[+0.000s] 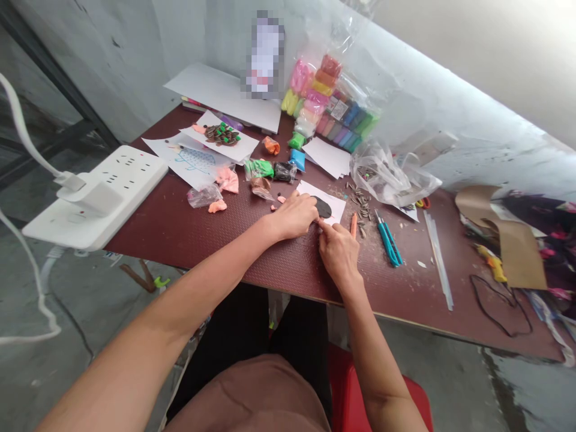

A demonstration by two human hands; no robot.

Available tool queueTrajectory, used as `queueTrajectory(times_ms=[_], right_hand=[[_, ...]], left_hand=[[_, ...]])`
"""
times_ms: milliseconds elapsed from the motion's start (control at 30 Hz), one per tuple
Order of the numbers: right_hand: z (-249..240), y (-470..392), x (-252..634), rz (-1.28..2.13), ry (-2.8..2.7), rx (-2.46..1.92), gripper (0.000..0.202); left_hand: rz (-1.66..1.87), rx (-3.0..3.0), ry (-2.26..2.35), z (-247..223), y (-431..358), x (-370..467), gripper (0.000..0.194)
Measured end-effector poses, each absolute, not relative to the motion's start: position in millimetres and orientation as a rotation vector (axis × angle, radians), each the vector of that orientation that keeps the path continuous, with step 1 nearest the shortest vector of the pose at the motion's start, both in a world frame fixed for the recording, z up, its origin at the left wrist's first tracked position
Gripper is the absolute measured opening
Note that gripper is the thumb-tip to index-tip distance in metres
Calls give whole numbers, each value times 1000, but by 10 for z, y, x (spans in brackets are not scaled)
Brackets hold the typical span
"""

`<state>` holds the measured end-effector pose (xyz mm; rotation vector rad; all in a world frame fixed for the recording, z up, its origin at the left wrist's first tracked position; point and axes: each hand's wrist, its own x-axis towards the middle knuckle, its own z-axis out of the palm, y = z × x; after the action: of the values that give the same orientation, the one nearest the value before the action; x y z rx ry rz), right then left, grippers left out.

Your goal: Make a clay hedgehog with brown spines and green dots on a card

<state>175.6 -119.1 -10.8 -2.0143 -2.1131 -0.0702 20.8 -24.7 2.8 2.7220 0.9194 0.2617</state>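
Note:
A flattened dark oval of modelling clay (323, 208) lies on a small white sheet of paper (338, 206). My left hand (297, 214) is closed, its bent fingers over the clay's left end. From the near side, my right hand (338, 247) reaches its index finger to the lower left edge of the clay, close to the left fingertips; its other fingers are curled. Whatever may be between the fingertips is hidden. Small pink clay bits (281, 199) lie beside my left hand. An orange stick-like tool (353, 225) and scattered striped sunflower seeds (360, 203) lie right of the paper.
A teal-handled cutter (389, 241), clear sticks (437, 258) and a yellow glue gun (492, 264) lie to the right. Behind are clay packs (346, 117), a plastic bag (389, 174) and a seed-covered clay model (222, 134). A white power strip (101, 192) stands at the left.

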Motion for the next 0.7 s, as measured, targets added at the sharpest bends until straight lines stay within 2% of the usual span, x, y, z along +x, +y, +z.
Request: queueTrajectory(times_ms=[333, 500, 700], right_hand=[[-127, -1186, 1824, -120, -2045, -2056, 46], [-137, -1189, 1826, -78, -1995, -2006, 43], [17, -1109, 1932, 207, -1713, -1923, 20]], left_hand=[[265, 2725, 900, 48, -250, 199, 39], [460, 2648, 945, 67, -183, 151, 37], [599, 2447, 1403, 6, -11, 17, 40]])
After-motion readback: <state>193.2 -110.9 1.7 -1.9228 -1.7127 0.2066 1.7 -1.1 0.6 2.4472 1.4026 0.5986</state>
